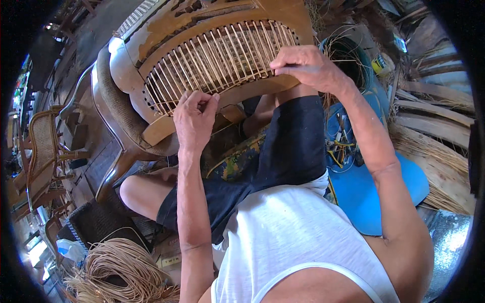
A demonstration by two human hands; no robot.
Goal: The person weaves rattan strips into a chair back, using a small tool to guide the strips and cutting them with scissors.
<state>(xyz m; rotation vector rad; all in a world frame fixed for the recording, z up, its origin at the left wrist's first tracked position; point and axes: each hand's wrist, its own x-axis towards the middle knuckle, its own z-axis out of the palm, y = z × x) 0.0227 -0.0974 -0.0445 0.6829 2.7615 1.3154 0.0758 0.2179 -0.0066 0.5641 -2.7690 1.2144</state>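
A wooden chair back (278, 20) with a curved oval opening lies before me, strung with many pale cane strands (209, 50) that run through holes along its rim. My left hand (197, 118) is closed at the lower left of the opening, thumb and forefinger pinching a thin cane strand beside the rim. My right hand (310, 70) is at the lower right of the same rim, fingers pinched together on what looks like cane, partly hidden by the fingertips.
A coil of cane (121, 265) lies at lower left, near cane-backed chairs (43, 144). On the right are a green bucket (353, 55), pliers and tools (341, 149) on a blue surface (384, 192), and wooden strips (429, 121). My crossed legs (293, 136) are below the frame.
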